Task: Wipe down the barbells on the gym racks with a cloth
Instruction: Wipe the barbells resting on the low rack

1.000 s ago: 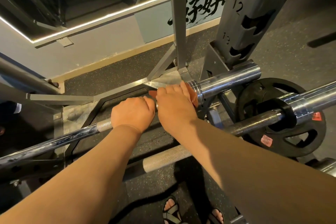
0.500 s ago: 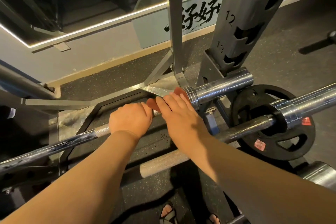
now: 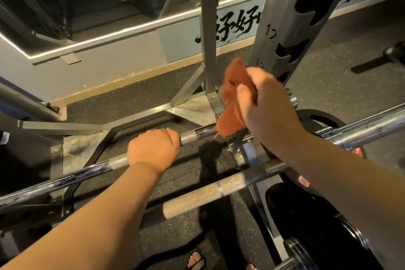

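- Barbell (image 3: 192,136): dark shaft with grey knurled bands, lying across the rack and running from lower left up toward the right.
- Left hand (image 3: 153,147): knuckles up, fingers curled over a knurled band of the barbell, gripping it.
- Cloth (image 3: 232,103): rust-orange and bunched, held above the right part of the barbell. Its lower corner hangs down to the shaft; contact cannot be told.
- Right hand (image 3: 267,103): raised above the barbell, right of the left hand, closed round the cloth and clear of the shaft.
- Second barbell (image 3: 208,197): on the viewer's side of the barbell and roughly parallel to it. It has a grey knurled shaft, with a black weight plate (image 3: 317,115) toward its right end.
- Rack upright (image 3: 282,28): beyond the barbell's right end; grey, notched, numbered 11 and 12.
- Floor (image 3: 131,103): beneath the barbell, dark speckled rubber. Sandalled feet (image 3: 196,257) stand on the viewer's side.
- Mirror (image 3: 92,2): on the wall well beyond the barbell.
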`<state>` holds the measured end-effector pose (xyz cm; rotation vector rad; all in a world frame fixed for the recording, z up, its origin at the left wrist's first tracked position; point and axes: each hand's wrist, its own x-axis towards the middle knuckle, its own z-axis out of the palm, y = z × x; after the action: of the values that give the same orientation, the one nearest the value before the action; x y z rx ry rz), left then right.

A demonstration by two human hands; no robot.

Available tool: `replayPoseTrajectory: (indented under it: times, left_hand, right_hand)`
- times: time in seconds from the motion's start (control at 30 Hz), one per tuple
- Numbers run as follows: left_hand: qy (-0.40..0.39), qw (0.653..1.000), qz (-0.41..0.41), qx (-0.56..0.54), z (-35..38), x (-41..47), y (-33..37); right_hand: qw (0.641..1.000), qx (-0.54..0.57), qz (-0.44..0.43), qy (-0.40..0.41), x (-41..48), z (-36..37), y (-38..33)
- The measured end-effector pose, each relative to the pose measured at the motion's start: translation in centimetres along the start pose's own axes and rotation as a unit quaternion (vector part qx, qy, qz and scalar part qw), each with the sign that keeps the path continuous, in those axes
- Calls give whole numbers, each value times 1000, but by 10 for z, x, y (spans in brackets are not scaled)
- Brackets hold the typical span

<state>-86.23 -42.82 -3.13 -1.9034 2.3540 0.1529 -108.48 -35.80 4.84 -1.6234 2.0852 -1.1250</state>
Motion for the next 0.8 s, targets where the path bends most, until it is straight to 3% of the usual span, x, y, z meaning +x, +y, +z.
replayPoseTrajectory:
  times: [0.07,0.17,0.2,0.3,0.4,0.5,0.6,0.67,0.73,0.8]
  left_hand:
    - [2,1000,-1,2,0,0,0]
    - [3,1000,-5,3,0,0,0]
    - [3,1000,-5,4,0,0,0]
    - [6,1000,-6,3,0,0,0]
    - [9,1000,-9,9,0,0,1]
    - [8,1000,-1,12,0,0,0]
    - [12,1000,2,7,0,1,0]
    - [13,1000,1,13,0,1,0]
    - [8,1000,-4,9,0,-1,1]
    - [8,1000,-8,6,1,0,1]
  right_hand:
    - [995,-83,-47,16,-3,7,18]
    - [940,-279,-153,-118,-27,37,46]
    - [926,-295,-189,-141,-30,39,55]
    - [928,-292,-178,-151,-18,28,70]
    - [974,-186,-78,-104,-2,28,58]
    - [991,-97,-30,-83,-12,48,38]
    - [993,-74,-89,-11,-31,53,22]
    - [981,-106,-128,-99,-32,69,16]
    - [961,-122,-90,-231,-36,90,0]
    - [946,-155,-69,-275,-37,105,-17]
